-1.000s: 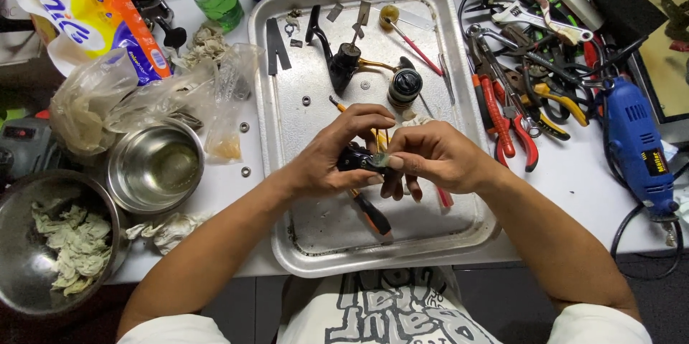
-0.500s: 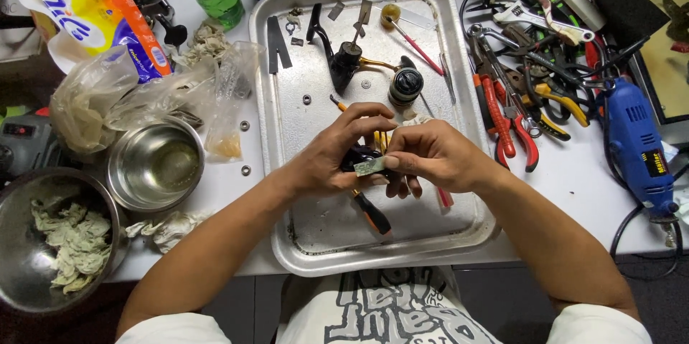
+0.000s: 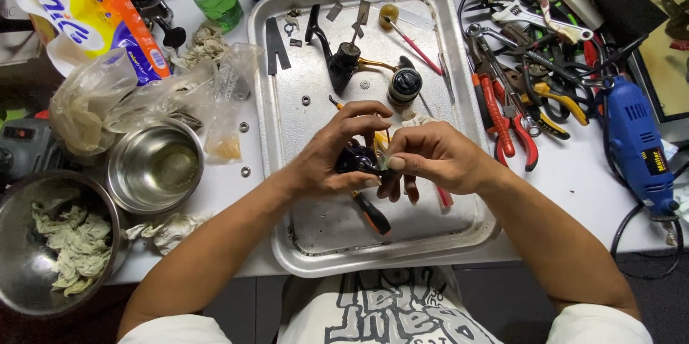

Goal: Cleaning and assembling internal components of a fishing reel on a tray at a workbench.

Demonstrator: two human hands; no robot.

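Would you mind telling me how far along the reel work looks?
Done: taken apart, with the handle arm, spool and washers lying loose in the tray. In hand: left hand and right hand grip the dark body. Left: refitting those parts.

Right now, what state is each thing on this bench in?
Left hand: fingers curled around the dark part.
Right hand: fingers pinch at the same part.
Dark part: held above the tray.
Tray: flat on the table, small parts scattered in it.
Small bowl: upright, empty.
Big bowl: holds crumpled rags.
Blue drill: lying on its side.
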